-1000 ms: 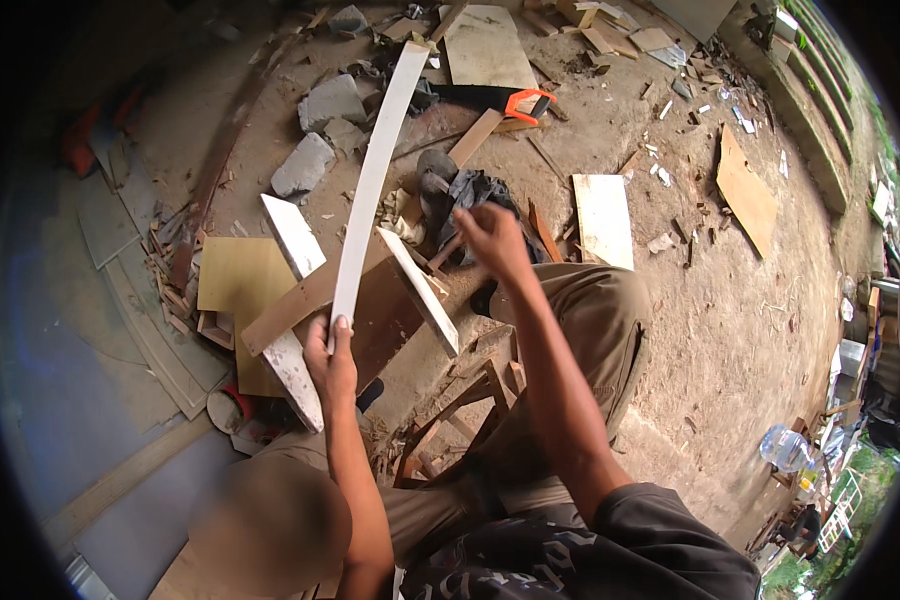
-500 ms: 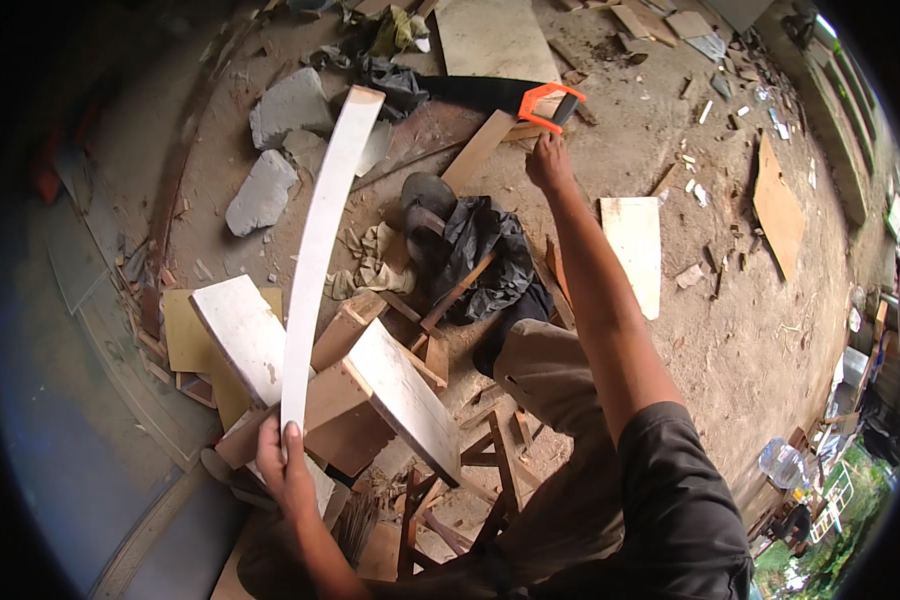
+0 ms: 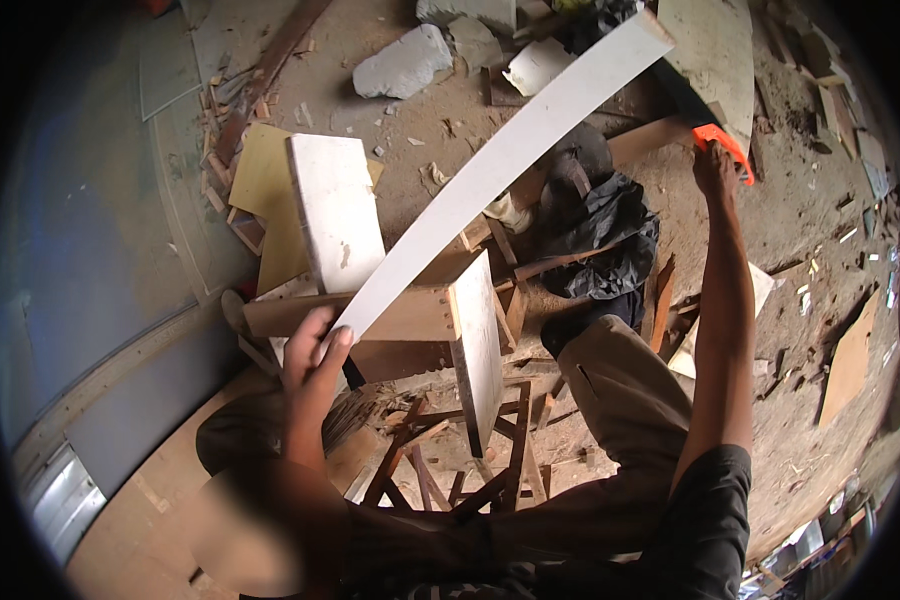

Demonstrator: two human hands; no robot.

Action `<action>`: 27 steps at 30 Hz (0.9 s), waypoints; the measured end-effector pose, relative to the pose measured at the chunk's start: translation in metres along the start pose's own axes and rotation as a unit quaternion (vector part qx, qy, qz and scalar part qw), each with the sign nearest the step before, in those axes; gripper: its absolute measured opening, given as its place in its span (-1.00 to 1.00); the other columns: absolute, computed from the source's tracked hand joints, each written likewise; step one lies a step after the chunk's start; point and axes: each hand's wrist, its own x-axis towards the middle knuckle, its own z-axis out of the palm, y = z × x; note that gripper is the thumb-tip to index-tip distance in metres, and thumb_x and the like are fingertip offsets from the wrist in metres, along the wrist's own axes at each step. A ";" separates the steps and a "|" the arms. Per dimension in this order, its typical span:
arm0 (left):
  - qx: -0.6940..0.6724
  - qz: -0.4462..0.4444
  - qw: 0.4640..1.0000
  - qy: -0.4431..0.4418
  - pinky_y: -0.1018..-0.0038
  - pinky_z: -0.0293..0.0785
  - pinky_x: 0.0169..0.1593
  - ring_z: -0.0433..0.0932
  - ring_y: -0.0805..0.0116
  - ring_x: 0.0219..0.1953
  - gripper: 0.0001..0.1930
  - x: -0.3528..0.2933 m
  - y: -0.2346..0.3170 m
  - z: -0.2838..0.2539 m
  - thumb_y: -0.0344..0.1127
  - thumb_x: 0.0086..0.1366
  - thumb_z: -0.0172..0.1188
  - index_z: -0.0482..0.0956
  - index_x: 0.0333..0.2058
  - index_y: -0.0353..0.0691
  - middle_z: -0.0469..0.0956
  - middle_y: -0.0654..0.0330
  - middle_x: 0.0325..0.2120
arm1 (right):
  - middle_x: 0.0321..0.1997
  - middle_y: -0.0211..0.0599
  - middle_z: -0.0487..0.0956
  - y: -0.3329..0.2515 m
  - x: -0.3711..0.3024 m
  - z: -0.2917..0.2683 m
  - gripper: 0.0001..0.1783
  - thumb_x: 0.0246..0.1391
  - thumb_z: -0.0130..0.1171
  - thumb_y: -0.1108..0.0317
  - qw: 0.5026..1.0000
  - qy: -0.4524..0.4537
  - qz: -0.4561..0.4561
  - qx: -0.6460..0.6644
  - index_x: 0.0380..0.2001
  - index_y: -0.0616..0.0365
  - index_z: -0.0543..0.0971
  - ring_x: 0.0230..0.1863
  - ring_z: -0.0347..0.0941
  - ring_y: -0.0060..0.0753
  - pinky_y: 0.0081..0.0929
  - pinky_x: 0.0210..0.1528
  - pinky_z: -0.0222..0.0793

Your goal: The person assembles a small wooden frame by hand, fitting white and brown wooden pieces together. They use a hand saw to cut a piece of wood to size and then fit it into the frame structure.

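A long white wooden strip (image 3: pixel 510 165) slants from my left hand (image 3: pixel 315 355) toward the upper right. My left fingers and thumb are closed around its near end. At the far right, my outstretched right hand (image 3: pixel 718 170) is closed at the orange handle (image 3: pixel 722 142) of a handsaw. The saw's dark blade (image 3: pixel 682 92) reaches up and left, partly behind the strip's far end. Below the strip stands a wooden assembly of white and brown boards (image 3: pixel 410 312), its brown front board just beside my left hand.
A black plastic bag (image 3: pixel 610 235) lies beyond my knee. Grey rubble chunks (image 3: pixel 402 62) and a pale panel (image 3: pixel 715 50) are on the dirt floor farther off. A dark wooden frame (image 3: pixel 460 450) stands near my legs. Wood scraps (image 3: pixel 855 350) are scattered at right.
The view has shifted, so the scene sits farther right. The white strip has tilted from nearly upright toward the right. My right hand now overlaps the saw handle, and the saw has turned more steeply.
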 end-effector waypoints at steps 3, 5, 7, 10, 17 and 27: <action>-0.009 0.016 1.000 -0.013 0.61 0.31 -0.10 0.41 0.58 -0.22 -0.70 -0.004 -0.009 -0.005 -0.23 0.36 0.13 0.50 -0.11 -0.39 0.52 0.29 -0.31 | -0.45 0.18 0.60 -0.005 -0.004 -0.038 -0.56 0.25 0.03 -0.03 0.988 0.054 -0.076 0.125 -0.26 0.20 0.48 -0.34 0.57 0.29 0.10 -0.29 0.46; -0.002 0.033 0.999 -0.029 0.58 0.34 -0.12 0.42 0.55 -0.25 -0.73 -0.001 -0.014 -0.008 -0.28 0.36 0.14 0.50 -0.11 -0.39 0.52 0.29 -0.33 | -0.46 0.22 0.58 -0.009 -0.010 -0.069 -0.53 0.26 0.04 -0.03 0.972 0.067 -0.091 0.204 -0.36 0.24 0.51 -0.32 0.56 0.33 0.10 -0.32 0.47; -0.054 0.051 0.997 -0.027 0.54 0.37 -0.10 0.45 0.53 -0.24 -0.73 0.002 -0.022 -0.007 -0.34 0.34 0.16 0.48 -0.07 -0.40 0.55 0.25 -0.31 | -0.47 0.26 0.57 -0.017 -0.032 -0.106 -0.51 0.25 0.04 -0.01 0.957 0.062 -0.075 0.272 -0.42 0.28 0.53 -0.28 0.55 0.34 0.10 -0.28 0.47; -0.077 0.056 0.995 -0.005 0.48 0.43 -0.08 0.52 0.46 -0.22 -0.71 0.001 -0.030 -0.012 -0.38 0.31 0.18 0.46 -0.05 -0.41 0.60 0.13 -0.26 | -0.62 0.02 0.47 -0.028 -0.087 -0.198 -0.50 0.25 0.06 0.02 0.935 0.017 -0.060 0.348 -0.49 0.30 0.51 -0.59 0.41 -0.11 -0.13 -0.52 0.22; -0.062 0.076 0.995 -0.015 0.49 0.41 -0.31 0.49 0.47 -0.40 -0.70 0.020 -0.043 -0.007 -0.32 0.28 0.21 0.44 -0.11 -0.41 0.57 0.15 -0.39 | -0.71 -0.46 0.42 -0.007 -0.229 -0.276 -0.51 0.24 0.15 0.00 0.736 -0.103 0.194 0.640 -0.54 0.23 0.55 -0.66 0.28 -0.56 -0.47 -0.58 0.18; 0.019 0.162 0.986 0.036 0.49 0.42 -0.37 0.53 0.46 -0.46 -0.71 -0.035 -0.065 -0.061 -0.31 0.24 0.24 0.56 -0.16 -0.43 0.61 0.17 -0.46 | -0.60 -0.56 0.38 -0.144 -0.497 -0.481 -0.73 0.37 -0.01 0.23 0.729 0.061 -0.010 0.681 -0.29 0.23 0.51 -0.60 0.21 -0.75 -0.65 -0.56 0.16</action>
